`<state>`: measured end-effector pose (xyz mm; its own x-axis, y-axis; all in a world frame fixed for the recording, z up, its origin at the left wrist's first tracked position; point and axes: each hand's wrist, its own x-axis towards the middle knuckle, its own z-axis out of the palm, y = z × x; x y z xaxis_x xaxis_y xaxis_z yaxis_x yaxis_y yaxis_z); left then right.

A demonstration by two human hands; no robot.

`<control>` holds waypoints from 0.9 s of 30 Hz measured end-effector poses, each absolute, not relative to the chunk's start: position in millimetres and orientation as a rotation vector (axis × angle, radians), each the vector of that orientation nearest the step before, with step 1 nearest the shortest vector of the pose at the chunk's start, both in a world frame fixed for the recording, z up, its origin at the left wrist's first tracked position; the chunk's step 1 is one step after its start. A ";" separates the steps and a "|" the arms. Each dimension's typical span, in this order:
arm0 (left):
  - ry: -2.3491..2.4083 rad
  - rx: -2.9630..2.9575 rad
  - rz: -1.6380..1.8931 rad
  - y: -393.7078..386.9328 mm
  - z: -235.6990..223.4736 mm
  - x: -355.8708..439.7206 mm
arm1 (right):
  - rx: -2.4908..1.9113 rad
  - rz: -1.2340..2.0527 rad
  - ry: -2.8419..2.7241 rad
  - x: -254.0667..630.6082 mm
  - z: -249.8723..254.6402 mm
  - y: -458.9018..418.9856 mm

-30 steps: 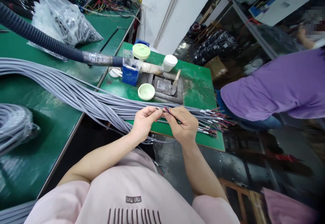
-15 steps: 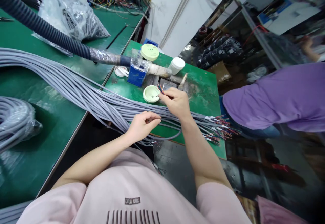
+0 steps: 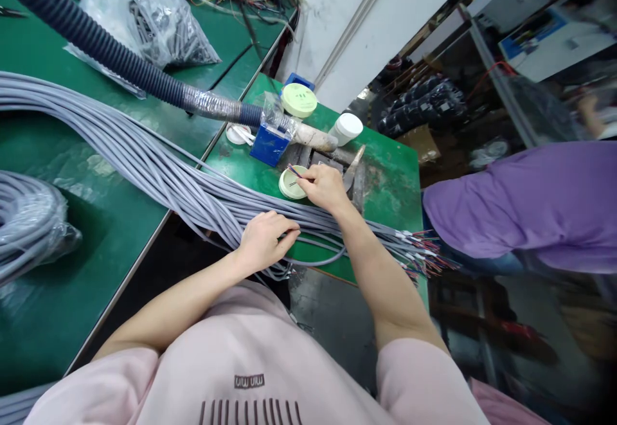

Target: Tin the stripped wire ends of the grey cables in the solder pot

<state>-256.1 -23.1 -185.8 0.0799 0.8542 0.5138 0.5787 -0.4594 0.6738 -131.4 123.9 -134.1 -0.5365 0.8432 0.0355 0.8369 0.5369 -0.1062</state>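
Note:
My right hand is closed in a pinch on thin coloured wires. Their ends fan out over a small round pale-green dish, with some dark wire tips inside its rim. My left hand lies at the near side of a thick bundle of grey cables, fingers curved and thumb a little apart, with nothing visible between them. The bundle runs under and behind both hands. At its right end, the cables show white sheath ends and many bare coloured wires.
Behind the dish stand a blue box, a hose with a pale nozzle, a white jar and a pale-green lid. A wrapped cable coil lies left, a plastic bag farther back. A person in purple is at right.
My right hand has shifted slightly left over the dish, and the wires in it have changed angle. My left hand has barely moved. The camera view has tilted a little.

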 end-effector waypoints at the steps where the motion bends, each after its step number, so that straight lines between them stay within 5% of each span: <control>1: 1.424 2.067 1.325 -22.9 -185.5 -256.2 | -1.475 0.109 -2.688 -132.4 -134.4 123.8; 10: 1.363 2.287 1.410 -30.0 -172.9 -271.2 | -1.419 0.206 -2.360 -98.4 -115.8 134.4; 27: 1.481 2.307 1.356 -19.5 -180.3 -277.7 | -2.002 0.064 -2.199 -60.5 -149.2 180.8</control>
